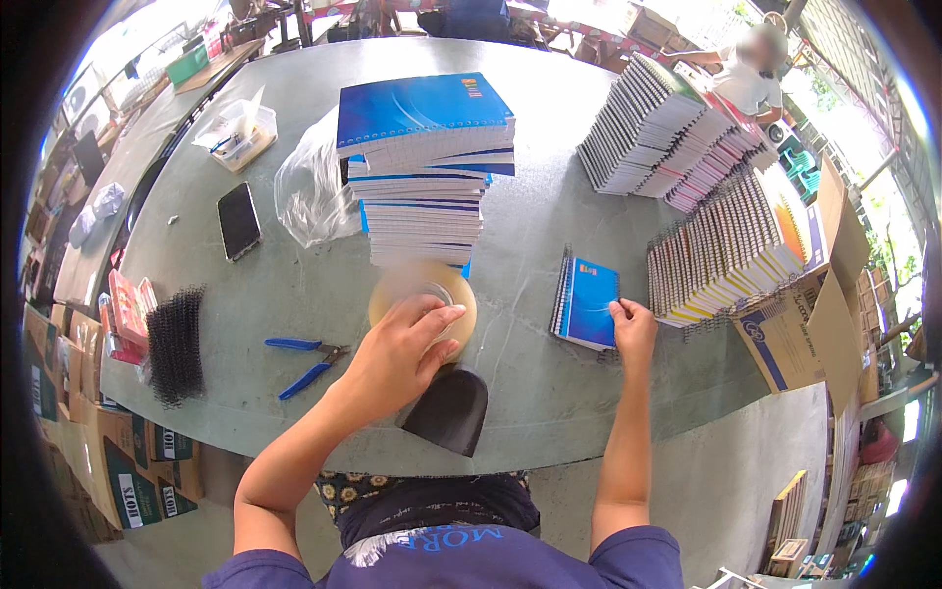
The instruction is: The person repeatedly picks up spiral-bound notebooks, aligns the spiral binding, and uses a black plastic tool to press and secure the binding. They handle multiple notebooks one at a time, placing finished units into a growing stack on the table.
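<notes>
My right hand [634, 332] pinches the lower right corner of a small blue spiral notebook [593, 294], which rests on the table with its coil toward the left. My left hand [397, 348] has its fingers curled on a wide yellowish roll of clear tape [465, 294]. Beneath that hand lies a black, rounded piece [449, 412], like a dispenser base. Just beyond the roll rises a tall stack of blue-covered notebooks [422, 118]; their page edges face me. Blue-handled pliers [312, 359] lie spread left of my left forearm.
Stacks of spiral notebooks [721, 250] and an open cardboard box [785, 339] line the right side. At left are black binding coils [177, 344], a phone [238, 222], a plastic bag [319, 187] and a clear tub [240, 137]. Another person [751, 83] is at far right.
</notes>
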Tool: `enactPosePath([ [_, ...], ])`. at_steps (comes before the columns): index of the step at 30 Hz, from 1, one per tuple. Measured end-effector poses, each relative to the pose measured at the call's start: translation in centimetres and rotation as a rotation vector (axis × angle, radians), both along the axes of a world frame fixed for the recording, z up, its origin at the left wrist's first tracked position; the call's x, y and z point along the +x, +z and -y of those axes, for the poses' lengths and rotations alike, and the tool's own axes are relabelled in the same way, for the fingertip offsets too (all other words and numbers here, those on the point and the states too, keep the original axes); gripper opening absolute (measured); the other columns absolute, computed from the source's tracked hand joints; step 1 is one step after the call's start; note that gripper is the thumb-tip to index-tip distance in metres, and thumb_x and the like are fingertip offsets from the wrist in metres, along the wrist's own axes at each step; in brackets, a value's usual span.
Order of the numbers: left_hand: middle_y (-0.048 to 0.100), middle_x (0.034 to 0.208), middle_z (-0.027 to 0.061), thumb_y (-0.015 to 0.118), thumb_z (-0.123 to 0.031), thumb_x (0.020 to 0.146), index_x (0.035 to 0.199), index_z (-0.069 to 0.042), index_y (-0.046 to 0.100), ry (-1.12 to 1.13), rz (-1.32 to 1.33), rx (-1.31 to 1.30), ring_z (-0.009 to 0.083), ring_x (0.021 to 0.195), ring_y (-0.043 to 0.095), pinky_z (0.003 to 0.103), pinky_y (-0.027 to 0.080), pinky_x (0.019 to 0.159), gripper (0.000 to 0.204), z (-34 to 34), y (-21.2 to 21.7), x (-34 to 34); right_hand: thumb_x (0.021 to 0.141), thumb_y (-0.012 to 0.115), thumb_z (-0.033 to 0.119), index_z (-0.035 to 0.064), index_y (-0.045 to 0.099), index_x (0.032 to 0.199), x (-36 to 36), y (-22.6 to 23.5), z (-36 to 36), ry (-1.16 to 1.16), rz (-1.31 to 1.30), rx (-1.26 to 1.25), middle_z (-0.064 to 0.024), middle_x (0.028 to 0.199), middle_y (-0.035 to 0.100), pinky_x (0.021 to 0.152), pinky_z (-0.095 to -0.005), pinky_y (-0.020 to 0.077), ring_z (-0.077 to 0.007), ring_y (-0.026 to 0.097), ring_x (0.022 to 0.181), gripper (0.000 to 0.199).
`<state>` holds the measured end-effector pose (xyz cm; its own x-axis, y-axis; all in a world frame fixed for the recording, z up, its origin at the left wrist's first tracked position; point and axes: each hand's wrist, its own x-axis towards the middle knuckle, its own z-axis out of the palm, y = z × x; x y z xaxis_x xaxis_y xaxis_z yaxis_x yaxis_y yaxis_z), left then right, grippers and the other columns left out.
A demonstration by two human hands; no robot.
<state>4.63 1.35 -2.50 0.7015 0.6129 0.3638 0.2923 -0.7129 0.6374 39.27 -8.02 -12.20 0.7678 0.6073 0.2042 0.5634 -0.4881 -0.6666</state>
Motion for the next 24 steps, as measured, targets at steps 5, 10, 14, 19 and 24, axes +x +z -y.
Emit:
enactPosePath([
  [5,0.058,0.109,0.0152,0.064,-0.011,0.083,0.115,-0.008,0.058,0.003,-0.018,-0.001,0.034,0.098,0.057,0.039,0.047,0.084,0.033,0.0,-0.3,-0.6,0.078,0.071,0.024,-0.004,0.067,0.099,-1.0,0.6,-0.1,-0.008,0.081,-0.056,-0.0217,0.081,0.067,0.069,-0.0368,0.0506,-0.0309,0.066,0.072,0.035],
  [10,0.058,0.11,0.0155,0.065,-0.011,0.083,0.116,-0.008,0.059,0.075,-0.031,-0.086,0.0333,0.1,0.058,0.039,0.048,0.085,0.034,0.1,-0.8,-3.1,0.078,0.07,0.023,-0.0018,0.067,0.101,-1.4,2.1,-0.3,0.023,0.151,-0.228,-0.0196,0.089,0.067,0.074,-0.0373,0.0502,-0.0308,0.065,0.081,0.034],
  [14,0.058,0.109,0.0154,0.066,-0.011,0.082,0.117,-0.009,0.06,0.082,-0.006,0.027,0.0322,0.099,0.058,0.038,0.049,0.086,0.036,0.0,-1.6,-4.2,0.082,0.065,0.015,0.0022,0.064,0.108,-4.0,7.8,-4.3,0.165,0.681,0.215,-0.0146,0.102,0.066,0.082,-0.0389,0.0498,-0.0295,0.063,0.093,0.029],
  [19,0.06,0.102,0.0117,0.064,-0.014,0.083,0.105,-0.008,0.064,0.015,0.009,0.082,0.0307,0.093,0.058,0.039,0.049,0.081,0.023,0.8,-0.8,-3.7,0.084,0.06,0.009,0.0069,0.063,0.111,-16.5,18.2,-13.0,0.781,0.741,0.668,-0.0085,0.116,0.062,0.097,-0.0404,0.0417,-0.0255,0.055,0.112,0.027],
  [24,0.063,0.093,0.0116,0.066,-0.015,0.081,0.101,-0.008,0.065,0.209,-0.024,0.125,0.0309,0.091,0.059,0.039,0.05,0.078,0.021,-0.1,-1.1,-9.4,0.084,0.059,0.011,0.0078,0.061,0.111,-19.3,17.9,-16.1,0.868,0.896,0.455,-0.0076,0.114,0.063,0.094,-0.0382,0.0437,-0.0244,0.057,0.11,0.028],
])
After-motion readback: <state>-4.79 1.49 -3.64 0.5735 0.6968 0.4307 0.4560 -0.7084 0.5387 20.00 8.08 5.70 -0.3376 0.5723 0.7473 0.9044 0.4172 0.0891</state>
